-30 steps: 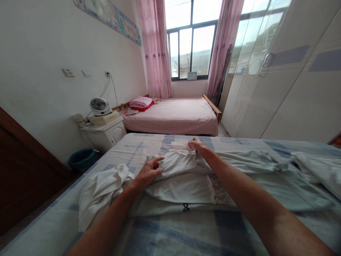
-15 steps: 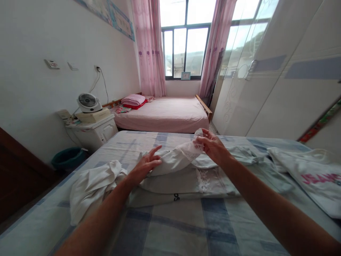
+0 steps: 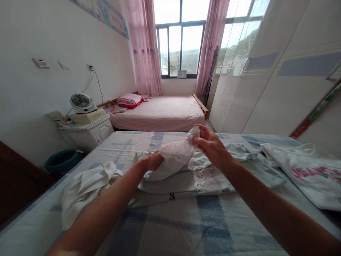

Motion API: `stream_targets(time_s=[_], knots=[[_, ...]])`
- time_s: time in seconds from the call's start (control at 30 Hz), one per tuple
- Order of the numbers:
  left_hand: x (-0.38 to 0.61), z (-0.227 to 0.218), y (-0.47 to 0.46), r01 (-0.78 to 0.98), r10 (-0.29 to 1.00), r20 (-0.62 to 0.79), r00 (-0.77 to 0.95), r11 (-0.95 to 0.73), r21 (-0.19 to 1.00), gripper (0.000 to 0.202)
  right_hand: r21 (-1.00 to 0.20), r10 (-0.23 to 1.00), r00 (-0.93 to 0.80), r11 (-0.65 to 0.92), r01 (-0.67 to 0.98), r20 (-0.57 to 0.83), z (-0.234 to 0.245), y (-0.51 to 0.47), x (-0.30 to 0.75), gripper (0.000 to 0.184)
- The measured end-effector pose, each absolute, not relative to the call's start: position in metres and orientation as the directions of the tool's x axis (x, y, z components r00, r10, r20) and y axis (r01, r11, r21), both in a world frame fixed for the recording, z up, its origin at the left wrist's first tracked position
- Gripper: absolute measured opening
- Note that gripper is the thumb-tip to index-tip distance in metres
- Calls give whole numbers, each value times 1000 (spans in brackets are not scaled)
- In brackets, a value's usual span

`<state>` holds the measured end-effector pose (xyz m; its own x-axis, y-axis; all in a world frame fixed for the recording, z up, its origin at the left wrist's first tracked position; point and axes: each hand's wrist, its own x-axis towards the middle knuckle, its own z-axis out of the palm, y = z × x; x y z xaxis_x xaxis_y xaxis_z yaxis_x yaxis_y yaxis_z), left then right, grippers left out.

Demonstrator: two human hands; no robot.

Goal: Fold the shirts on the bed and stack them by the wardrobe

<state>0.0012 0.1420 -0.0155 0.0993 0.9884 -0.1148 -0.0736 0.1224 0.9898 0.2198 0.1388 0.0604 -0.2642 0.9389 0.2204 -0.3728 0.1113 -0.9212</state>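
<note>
A pale grey-white shirt [image 3: 157,186] with lace trim and black lettering lies spread on the bed in front of me. Its lace-edged sleeve [image 3: 176,154] is raised between my hands. My right hand [image 3: 209,142] pinches the lace end of this sleeve between thumb and fingers. At the sleeve's other side my left hand [image 3: 153,160] is curled against the cloth, its fingertips hidden by the fabric. The other lace-trimmed part lies flat below my right wrist.
A crumpled white garment [image 3: 87,188] lies left on the checked bedsheet [image 3: 176,227]. At right is a white shirt with pink lettering [image 3: 314,174]. Beyond stand a pink bed [image 3: 170,110], a nightstand [image 3: 93,131] with a fan [image 3: 82,102], and a wardrobe [image 3: 266,89].
My left hand, open with fingers spread before, has closed at the sleeve and its fingers have gone behind the cloth. The sleeve's lace end is lifted and opened wider. The view has shifted slightly right.
</note>
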Motion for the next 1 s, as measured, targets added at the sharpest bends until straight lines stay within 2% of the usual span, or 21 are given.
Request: stream_targets(time_s=[0.07, 0.13, 0.2, 0.3, 0.4, 0.5, 0.57, 0.63, 0.73, 0.87, 0.93, 1.0], knots=[[-4, -15, 134, -118, 952, -234, 196, 260, 958, 48, -921, 989, -147, -45, -388, 13, 43, 150, 218, 52], [-12, -12, 123, -175, 893, -323, 312, 388, 905, 59, -904, 969, -129, -244, -352, -211, 24, 154, 219, 53], [-20, -9, 111, -172, 878, -332, 345, 407, 897, 54, -892, 935, -161, -351, -285, -317, 8, 150, 221, 56], [-23, -4, 99, -126, 931, -289, 224, 322, 938, 30, -949, 951, -199, -271, -163, -237, -5, 135, 226, 71], [-22, 3, 96, -267, 983, -181, 42, 186, 946, 23, -988, 952, -275, -152, -35, -136, -6, 124, 227, 88], [-25, 8, 93, -373, 990, -86, -108, 40, 927, 22, -993, 942, -314, -113, 30, -117, -8, 122, 222, 95], [-29, 9, 87, -329, 988, -126, -86, 91, 940, 25, -995, 938, -335, -79, 60, -95, -13, 123, 216, 98], [-31, 8, 80, -210, 974, -225, -16, 216, 954, 32, -996, 928, -370, -20, 90, -52, -18, 125, 209, 99], [-29, 7, 68, -96, 965, -260, 23, 261, 961, 43, -996, 930, -369, 43, 82, 9, -19, 127, 199, 92], [-27, 7, 57, -138, 984, -175, 37, 179, 974, 47, -983, 917, -360, 141, -114, 173, -15, 121, 198, 72], [-29, 4, 53, -111, 972, -223, 72, 230, 967, 44, -981, 890, -411, 183, -71, 196, -14, 113, 204, 60], [-30, 0, 50, -60, 962, -261, 85, 267, 962, 45, -969, 862, -473, 237, 64, 180, -15, 105, 211, 49]])
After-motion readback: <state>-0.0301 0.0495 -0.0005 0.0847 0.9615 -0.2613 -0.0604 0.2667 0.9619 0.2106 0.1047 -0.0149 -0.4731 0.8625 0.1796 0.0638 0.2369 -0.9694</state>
